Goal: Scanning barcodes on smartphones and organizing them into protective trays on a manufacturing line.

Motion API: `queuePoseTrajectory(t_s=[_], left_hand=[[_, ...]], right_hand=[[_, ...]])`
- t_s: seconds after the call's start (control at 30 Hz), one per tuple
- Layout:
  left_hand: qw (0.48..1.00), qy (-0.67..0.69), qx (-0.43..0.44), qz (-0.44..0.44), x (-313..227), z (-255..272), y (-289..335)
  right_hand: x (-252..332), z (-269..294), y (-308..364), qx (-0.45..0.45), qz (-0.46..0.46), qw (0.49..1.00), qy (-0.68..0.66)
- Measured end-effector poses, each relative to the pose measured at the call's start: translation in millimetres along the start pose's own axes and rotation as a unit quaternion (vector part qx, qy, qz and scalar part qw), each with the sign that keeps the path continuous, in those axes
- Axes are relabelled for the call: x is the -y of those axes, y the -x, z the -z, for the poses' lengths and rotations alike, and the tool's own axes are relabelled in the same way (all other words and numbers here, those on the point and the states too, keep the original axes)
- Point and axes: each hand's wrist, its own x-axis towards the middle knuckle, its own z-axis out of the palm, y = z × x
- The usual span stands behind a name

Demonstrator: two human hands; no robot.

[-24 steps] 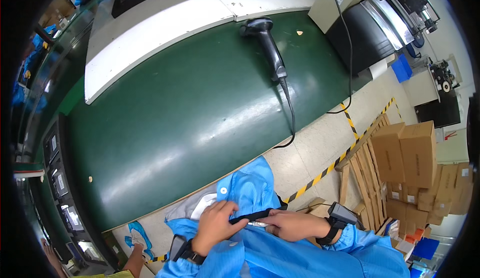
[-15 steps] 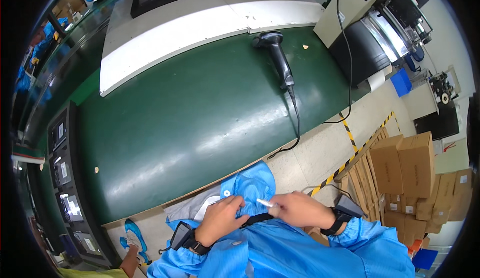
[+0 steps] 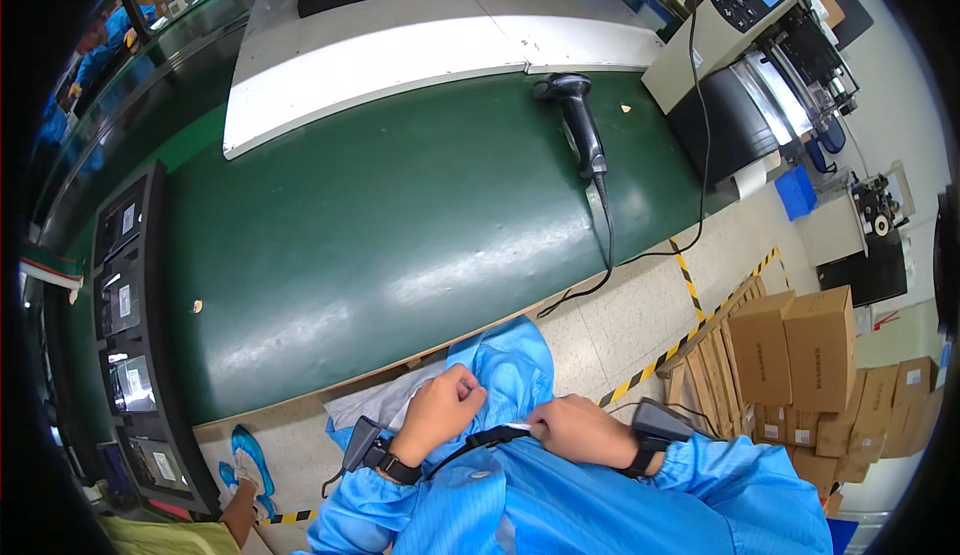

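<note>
Now my left hand (image 3: 440,412) is off the black strap (image 3: 490,439), fingertips bunched, contents unclear | my right hand (image 3: 585,430) pinches a small white piece (image 3: 518,425); strap work seems its alone | strap: my side of green table (image 3: 380,225)

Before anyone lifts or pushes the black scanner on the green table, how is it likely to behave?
The scanner is probably rigid: its smooth body looks like hard plastic. Its cable would likely bend and trail, being thin and loosely curved. Pushed, it may swivel, given its broad head and narrower handle.
</note>
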Motion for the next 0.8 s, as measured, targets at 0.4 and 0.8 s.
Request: queuePoseTrajectory(t_s=[0.4, 0.8], left_hand=[[0.948, 0.264, -0.175, 0.033, 16, 12, 44], [0.967, -0.193, 0.01, -0.164, -35, -7, 8]], right_hand=[[24, 14, -26, 0.08, -0.033, 0.996, 0.017], [12, 0, -11, -0.039, -0.046, 0.998, 0.005]])
